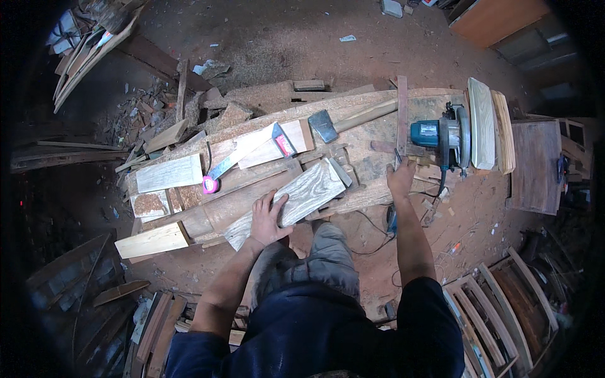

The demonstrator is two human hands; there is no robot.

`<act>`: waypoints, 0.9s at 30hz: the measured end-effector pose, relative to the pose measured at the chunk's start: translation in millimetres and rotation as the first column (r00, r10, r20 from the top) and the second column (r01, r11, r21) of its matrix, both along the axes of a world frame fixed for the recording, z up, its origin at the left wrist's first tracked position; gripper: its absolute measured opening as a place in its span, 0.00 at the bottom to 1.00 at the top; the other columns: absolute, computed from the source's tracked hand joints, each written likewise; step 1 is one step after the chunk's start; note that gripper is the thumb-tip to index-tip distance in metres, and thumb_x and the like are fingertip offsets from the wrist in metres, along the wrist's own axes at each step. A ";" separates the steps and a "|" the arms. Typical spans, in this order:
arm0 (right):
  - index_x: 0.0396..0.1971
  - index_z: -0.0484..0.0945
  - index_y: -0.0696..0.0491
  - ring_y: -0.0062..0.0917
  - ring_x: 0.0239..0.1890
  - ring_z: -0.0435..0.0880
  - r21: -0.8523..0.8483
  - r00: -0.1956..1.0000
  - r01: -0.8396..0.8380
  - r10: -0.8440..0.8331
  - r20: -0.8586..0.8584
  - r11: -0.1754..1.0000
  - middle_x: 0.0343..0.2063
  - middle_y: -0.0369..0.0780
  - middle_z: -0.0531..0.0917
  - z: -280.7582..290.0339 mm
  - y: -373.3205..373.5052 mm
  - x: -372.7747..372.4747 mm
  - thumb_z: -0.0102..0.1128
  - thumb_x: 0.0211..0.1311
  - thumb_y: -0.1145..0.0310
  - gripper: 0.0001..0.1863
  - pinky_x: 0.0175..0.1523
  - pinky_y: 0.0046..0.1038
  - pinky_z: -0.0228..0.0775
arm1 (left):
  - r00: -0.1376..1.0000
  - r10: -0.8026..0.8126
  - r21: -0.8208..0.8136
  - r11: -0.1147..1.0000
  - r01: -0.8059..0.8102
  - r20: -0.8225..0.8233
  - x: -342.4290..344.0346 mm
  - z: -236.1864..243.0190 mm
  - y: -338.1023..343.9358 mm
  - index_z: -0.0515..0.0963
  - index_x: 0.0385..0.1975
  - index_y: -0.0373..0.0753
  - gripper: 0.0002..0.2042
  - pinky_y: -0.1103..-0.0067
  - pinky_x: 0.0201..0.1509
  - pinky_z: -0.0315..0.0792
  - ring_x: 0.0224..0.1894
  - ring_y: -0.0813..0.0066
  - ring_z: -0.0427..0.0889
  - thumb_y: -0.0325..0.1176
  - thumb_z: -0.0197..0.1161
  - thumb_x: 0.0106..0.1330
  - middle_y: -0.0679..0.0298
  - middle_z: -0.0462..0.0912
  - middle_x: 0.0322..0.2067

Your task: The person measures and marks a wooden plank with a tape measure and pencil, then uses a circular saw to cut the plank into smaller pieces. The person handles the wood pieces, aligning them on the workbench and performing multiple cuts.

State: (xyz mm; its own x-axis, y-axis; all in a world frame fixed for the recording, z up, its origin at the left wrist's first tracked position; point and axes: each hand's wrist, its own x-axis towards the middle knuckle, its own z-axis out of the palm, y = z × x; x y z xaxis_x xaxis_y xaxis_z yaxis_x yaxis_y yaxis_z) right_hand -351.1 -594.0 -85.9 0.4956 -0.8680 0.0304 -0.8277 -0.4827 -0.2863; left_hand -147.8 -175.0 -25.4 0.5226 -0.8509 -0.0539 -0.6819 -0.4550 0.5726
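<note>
Grey board (312, 189) sticks out past the tabletop's (372, 137) near edge. Left hand (268, 220) spreads on it; right hand (401, 178) pinches a dark stick (397, 155). If the left lifts, the board may fall.

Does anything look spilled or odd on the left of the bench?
Yes: sawdust is heaped on a board left of the tape measure, while the pale board just beyond looks mostly clean.
</note>
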 end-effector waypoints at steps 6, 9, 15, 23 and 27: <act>0.60 0.69 0.62 0.57 0.58 0.78 0.197 0.993 0.112 -0.118 0.017 0.974 0.52 0.61 0.80 12.8 -11.4 -6.2 0.74 0.53 0.68 0.35 0.62 0.48 0.72 | 0.994 0.080 0.025 0.996 -0.082 0.070 -11.1 -3.2 -8.1 0.71 0.68 0.46 0.46 0.52 0.70 0.59 0.64 0.43 0.67 0.63 0.74 0.49 0.47 0.67 0.66; 0.61 0.69 0.63 0.55 0.54 0.83 0.315 0.977 0.121 -0.168 0.129 0.942 0.49 0.59 0.83 23.8 -16.0 -8.7 0.71 0.54 0.71 0.33 0.60 0.46 0.75 | 0.992 0.091 0.017 0.996 -0.093 0.087 -12.9 0.0 -11.5 0.71 0.67 0.46 0.46 0.51 0.70 0.59 0.64 0.43 0.67 0.66 0.73 0.50 0.46 0.67 0.66; 0.61 0.71 0.65 0.33 0.51 0.85 0.604 0.836 -0.183 -0.201 0.511 0.775 0.47 0.50 0.86 62.5 48.8 -37.4 0.68 0.56 0.73 0.31 0.55 0.35 0.77 | 0.988 0.096 -0.017 0.995 -0.094 0.119 -18.6 -3.0 -11.5 0.69 0.67 0.41 0.44 0.48 0.73 0.56 0.68 0.40 0.64 0.64 0.71 0.56 0.43 0.66 0.66; 0.50 0.77 0.62 0.47 0.42 0.89 0.666 0.957 -0.262 0.101 0.271 0.699 0.38 0.56 0.87 71.8 196.1 -78.5 0.73 0.57 0.62 0.27 0.47 0.41 0.80 | 0.986 0.154 -0.162 0.973 -0.163 -0.064 -22.7 -18.4 -29.7 0.67 0.68 0.38 0.40 0.45 0.76 0.55 0.72 0.35 0.61 0.55 0.73 0.60 0.38 0.63 0.67; 0.51 0.77 0.58 0.58 0.44 0.87 0.593 0.922 -0.348 0.153 0.355 0.726 0.38 0.59 0.87 68.6 221.2 -59.5 0.73 0.61 0.49 0.30 0.46 0.49 0.78 | 0.999 0.051 -0.216 0.975 -0.054 -0.018 -22.3 -7.9 -28.2 0.67 0.69 0.39 0.45 0.42 0.77 0.52 0.73 0.35 0.60 0.60 0.74 0.57 0.38 0.62 0.68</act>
